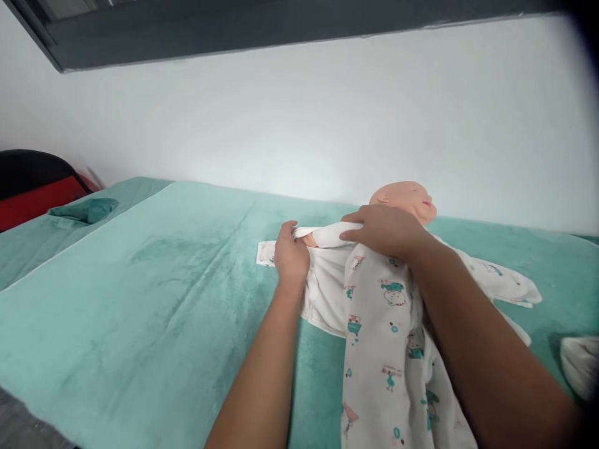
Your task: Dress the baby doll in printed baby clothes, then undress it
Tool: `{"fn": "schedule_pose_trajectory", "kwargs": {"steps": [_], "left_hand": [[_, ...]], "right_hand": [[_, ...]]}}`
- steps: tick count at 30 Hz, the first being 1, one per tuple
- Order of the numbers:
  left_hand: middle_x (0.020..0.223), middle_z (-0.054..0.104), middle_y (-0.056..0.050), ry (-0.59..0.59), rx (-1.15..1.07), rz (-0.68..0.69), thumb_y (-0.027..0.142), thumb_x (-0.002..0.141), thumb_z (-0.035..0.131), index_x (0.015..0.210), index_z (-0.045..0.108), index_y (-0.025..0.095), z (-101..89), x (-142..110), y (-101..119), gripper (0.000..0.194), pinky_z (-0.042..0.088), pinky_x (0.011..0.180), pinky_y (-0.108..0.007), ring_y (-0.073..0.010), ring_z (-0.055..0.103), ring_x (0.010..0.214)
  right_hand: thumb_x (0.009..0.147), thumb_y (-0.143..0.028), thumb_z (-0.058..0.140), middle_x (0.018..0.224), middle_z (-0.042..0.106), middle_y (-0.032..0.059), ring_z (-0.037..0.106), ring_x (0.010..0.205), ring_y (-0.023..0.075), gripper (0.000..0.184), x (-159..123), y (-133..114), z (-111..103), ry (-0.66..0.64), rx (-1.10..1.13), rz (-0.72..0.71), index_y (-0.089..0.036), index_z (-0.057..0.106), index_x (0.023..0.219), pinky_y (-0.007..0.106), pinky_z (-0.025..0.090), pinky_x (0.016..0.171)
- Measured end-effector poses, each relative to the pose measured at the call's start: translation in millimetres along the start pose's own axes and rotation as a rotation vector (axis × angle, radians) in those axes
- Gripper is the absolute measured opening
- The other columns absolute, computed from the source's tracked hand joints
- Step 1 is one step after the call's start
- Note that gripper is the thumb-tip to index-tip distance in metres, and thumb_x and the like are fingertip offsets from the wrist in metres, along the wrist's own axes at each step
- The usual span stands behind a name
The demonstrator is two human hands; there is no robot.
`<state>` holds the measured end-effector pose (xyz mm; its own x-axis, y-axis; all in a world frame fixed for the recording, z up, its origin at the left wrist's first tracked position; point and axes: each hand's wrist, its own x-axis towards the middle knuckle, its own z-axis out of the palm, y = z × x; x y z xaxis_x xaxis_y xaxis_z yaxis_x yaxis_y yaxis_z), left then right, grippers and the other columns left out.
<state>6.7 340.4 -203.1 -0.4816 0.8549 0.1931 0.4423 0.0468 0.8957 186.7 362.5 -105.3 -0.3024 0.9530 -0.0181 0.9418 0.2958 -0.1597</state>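
Observation:
A baby doll (395, 192) lies on the teal bed cover, its head toward the wall and turned right. Under it and over its front spreads a white baby garment (390, 349) printed with small animals. My left hand (291, 254) is closed on the end of a white sleeve (334, 234), where a bit of the doll's skin-coloured arm shows. Higher on that sleeve, close to the doll's head, my right hand (386, 231) grips the cloth with thumb and fingers. My right forearm hides part of the doll's body.
The teal bed cover (140, 312) stretches left and right, up against a white wall (262, 125). At the far left sits a red and black item (32, 187), with a darker teal cloth (84, 211) beside it. A whitish bundled cloth (583, 365) lies at the right edge.

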Motion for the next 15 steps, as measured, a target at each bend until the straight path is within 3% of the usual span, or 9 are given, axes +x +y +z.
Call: {"fn": "schedule_pose_trajectory", "kwargs": {"steps": [6,15], "left_hand": [[0.112,0.068,-0.006,0.013,-0.260,-0.172,0.004,0.069,0.051,0.110,0.060,0.021,-0.1,9.4,-8.9,0.045,0.052,0.086,-0.033,-0.0201,0.065,0.099],[0.114,0.068,-0.006,-0.018,-0.174,-0.130,0.004,0.070,0.048,0.109,0.059,0.020,-3.2,9.0,-10.9,0.043,0.053,0.086,-0.030,-0.0180,0.066,0.100]], "right_hand": [[0.082,-0.054,0.054,0.111,0.072,0.0007,0.063,0.099,0.0274,0.035,-11.4,7.2,-9.5,0.030,-0.011,-0.020,-0.037,0.074,0.106,0.031,0.038,0.063],[0.085,-0.055,0.056,0.104,0.073,0.0051,0.062,0.096,0.0306,0.037,-18.4,11.3,-19.1,0.046,0.014,0.008,-0.034,0.073,0.110,0.038,0.041,0.073]]}}
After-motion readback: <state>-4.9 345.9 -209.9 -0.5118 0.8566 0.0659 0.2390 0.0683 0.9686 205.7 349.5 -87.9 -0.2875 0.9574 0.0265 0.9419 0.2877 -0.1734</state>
